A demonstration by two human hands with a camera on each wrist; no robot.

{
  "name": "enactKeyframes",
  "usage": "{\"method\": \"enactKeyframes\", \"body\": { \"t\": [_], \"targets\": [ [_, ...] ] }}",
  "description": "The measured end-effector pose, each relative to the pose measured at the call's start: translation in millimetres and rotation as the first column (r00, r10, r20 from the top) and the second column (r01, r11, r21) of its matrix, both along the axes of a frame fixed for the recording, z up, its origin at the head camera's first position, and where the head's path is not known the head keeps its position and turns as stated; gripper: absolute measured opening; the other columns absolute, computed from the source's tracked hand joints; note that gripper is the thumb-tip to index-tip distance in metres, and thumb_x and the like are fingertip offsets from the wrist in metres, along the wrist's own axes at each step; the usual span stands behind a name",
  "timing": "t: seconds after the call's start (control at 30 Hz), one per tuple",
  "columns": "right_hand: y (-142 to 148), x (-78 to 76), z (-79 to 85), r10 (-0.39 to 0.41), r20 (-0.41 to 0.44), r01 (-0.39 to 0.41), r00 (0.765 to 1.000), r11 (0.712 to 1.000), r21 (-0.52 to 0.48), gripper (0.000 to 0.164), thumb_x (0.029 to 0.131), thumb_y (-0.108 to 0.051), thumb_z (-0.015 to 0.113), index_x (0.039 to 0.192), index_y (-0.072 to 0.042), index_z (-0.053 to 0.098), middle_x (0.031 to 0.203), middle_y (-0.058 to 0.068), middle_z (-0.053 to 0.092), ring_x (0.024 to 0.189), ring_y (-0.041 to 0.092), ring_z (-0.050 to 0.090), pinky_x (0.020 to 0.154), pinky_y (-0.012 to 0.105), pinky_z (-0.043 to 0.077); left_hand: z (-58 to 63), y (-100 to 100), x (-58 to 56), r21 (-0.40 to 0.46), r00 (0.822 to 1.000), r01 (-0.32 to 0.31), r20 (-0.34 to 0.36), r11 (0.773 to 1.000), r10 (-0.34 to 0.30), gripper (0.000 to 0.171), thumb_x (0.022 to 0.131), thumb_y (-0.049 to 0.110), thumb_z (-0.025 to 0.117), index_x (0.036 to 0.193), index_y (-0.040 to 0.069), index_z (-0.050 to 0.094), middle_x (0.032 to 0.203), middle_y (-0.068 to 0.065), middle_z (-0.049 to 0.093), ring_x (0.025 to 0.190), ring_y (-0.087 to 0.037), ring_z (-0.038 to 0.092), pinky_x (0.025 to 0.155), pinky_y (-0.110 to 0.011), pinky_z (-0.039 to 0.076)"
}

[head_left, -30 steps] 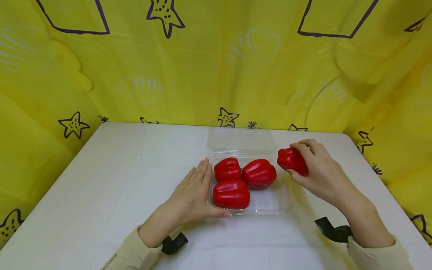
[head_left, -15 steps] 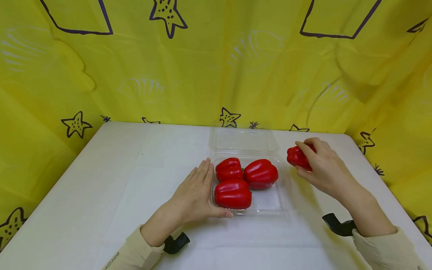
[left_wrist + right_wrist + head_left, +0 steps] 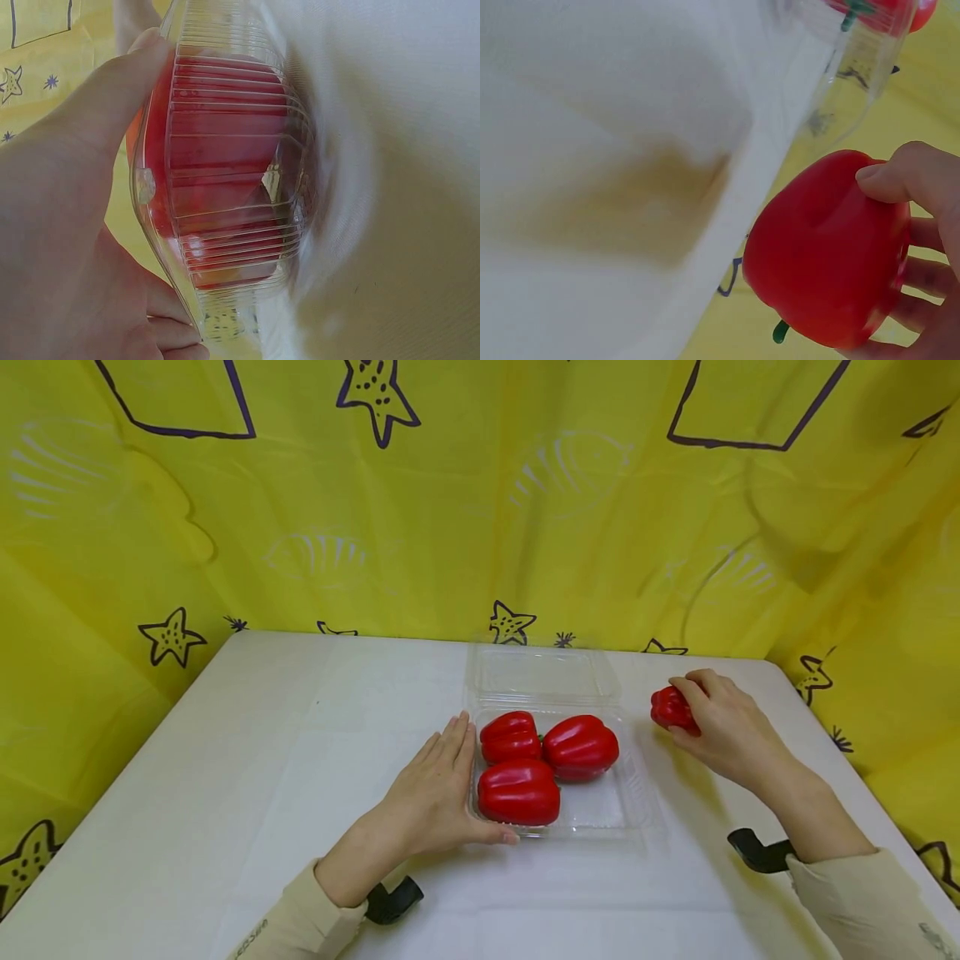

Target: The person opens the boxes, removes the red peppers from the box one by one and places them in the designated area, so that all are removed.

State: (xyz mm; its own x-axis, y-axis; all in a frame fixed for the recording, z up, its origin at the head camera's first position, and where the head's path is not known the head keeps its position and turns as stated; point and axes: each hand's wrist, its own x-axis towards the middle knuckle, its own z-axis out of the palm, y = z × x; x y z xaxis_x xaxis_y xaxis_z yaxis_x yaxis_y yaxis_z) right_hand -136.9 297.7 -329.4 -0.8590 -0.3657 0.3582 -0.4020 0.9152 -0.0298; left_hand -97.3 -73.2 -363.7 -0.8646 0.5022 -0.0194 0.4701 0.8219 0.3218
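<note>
My right hand (image 3: pixel 738 731) grips a red bell pepper (image 3: pixel 671 710), thumb on one side and fingers on the other, above the table to the right of a clear plastic clamshell box (image 3: pixel 600 822). In the right wrist view this bell pepper (image 3: pixel 825 247) shows a short green stem. Inside the box lie three more red bell peppers (image 3: pixel 517 792), two towards the left and one (image 3: pixel 580 747) at the middle right. My left hand (image 3: pixel 431 793) lies with straight fingers along the box's left side, its thumb at the front edge. The left wrist view shows the ribbed box wall (image 3: pixel 225 150) close to the palm.
The box's transparent lid (image 3: pixel 543 675) is folded back, flat towards the rear of the white table (image 3: pixel 360 693). Behind and on both sides hangs a yellow curtain (image 3: pixel 435 510) with stars and fish. A black band (image 3: pixel 393 902) shows at each wrist.
My right hand has moved to the right with the bell pepper, away from the box. The left hand and the peppers in the box have stayed put.
</note>
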Motion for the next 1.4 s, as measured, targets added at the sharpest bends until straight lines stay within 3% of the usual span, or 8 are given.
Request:
{"method": "enactKeyframes", "body": {
  "t": [0.17, 0.63, 0.83, 1.0, 1.17, 1.4],
  "targets": [
    [4, -4.7, -5.2, 0.014, -0.011, -0.014, 1.0, 1.0, -0.008, 0.061, 0.07, -0.009, 0.088, 0.119, 0.009, 0.057, 0.111, 0.026, 0.06, 0.098, 0.042, 0.058, 0.081, 0.06, 0.054, -0.7, 0, 0.2, 0.006, 1.0, -0.003, -0.002, 1.0, 0.003, 0.131, 0.068, 0.08, 0.067, 0.156, -0.003, 0.018, 0.166, -0.017, 0.015, 0.154, -0.033, 0.016, 0.124, -0.049, 0.023],
    [15, -19.5, -16.7, 0.017, 0.064, -0.017, 0.998, 1.0, 0.0, 0.052, 0.072, -0.007, 0.084, 0.114, 0.007, 0.057, 0.109, 0.025, 0.062, 0.095, 0.041, 0.059, 0.081, 0.058, 0.054, 0.2, 0, 0.5, -0.001, 1.0, -0.004, -0.003, 1.0, 0.004, 0.133, 0.067, 0.083, 0.065, 0.156, -0.003, 0.017, 0.166, -0.017, 0.014, 0.155, -0.032, 0.014, 0.124, -0.049, 0.022],
    [18, -20.6, -15.9, -0.015, 0.19, 0.01, 0.982, 1.0, 0.024, 0.053, 0.076, -0.004, 0.08, 0.121, 0.008, 0.056, 0.118, 0.028, 0.06, 0.106, 0.045, 0.055, 0.09, 0.062, 0.051, -0.7, 0, 0.3, 0.007, 1.0, -0.004, 0.005, 1.0, 0.004, 0.132, 0.067, 0.082, 0.066, 0.156, -0.002, 0.018, 0.166, -0.017, 0.015, 0.154, -0.032, 0.016, 0.124, -0.049, 0.022],
    [17, -22.4, -16.5, -0.042, 0.268, 0.033, 0.962, 0.999, 0.038, 0.057, 0.079, -0.006, 0.078, 0.129, 0.008, 0.054, 0.13, 0.031, 0.054, 0.122, 0.051, 0.045, 0.101, 0.069, 0.04, -0.7, 0, -0.3, 0.011, 1.0, -0.004, 0.006, 1.0, 0.004, 0.131, 0.067, 0.081, 0.067, 0.157, -0.001, 0.018, 0.166, -0.017, 0.016, 0.154, -0.032, 0.016, 0.123, -0.049, 0.023],
    [18, -25.4, -22.4, -0.036, 0.252, 0.024, 0.967, 0.998, 0.052, 0.06, 0.077, -0.003, 0.077, 0.132, 0.007, 0.054, 0.136, 0.033, 0.048, 0.126, 0.053, 0.039, 0.105, 0.071, 0.034, -0.6, 0, -0.6, 0.008, 1.0, -0.004, 0.007, 1.0, 0.004, 0.131, 0.067, 0.081, 0.066, 0.157, -0.001, 0.018, 0.166, -0.016, 0.015, 0.154, -0.032, 0.015, 0.124, -0.049, 0.022],
    [19, -23.6, -24.1, -0.046, 0.25, 0.032, 0.967, 0.998, 0.057, 0.06, 0.076, 0.004, 0.076, 0.133, 0.002, 0.056, 0.134, 0.034, 0.044, 0.122, 0.053, 0.038, 0.1, 0.07, 0.041, -0.4, 0, -1.0, -0.001, 1.0, -0.003, 0.014, 1.0, 0.003, 0.13, 0.067, 0.081, 0.066, 0.157, -0.001, 0.018, 0.166, -0.016, 0.016, 0.154, -0.031, 0.015, 0.123, -0.049, 0.024]
  ]
}}
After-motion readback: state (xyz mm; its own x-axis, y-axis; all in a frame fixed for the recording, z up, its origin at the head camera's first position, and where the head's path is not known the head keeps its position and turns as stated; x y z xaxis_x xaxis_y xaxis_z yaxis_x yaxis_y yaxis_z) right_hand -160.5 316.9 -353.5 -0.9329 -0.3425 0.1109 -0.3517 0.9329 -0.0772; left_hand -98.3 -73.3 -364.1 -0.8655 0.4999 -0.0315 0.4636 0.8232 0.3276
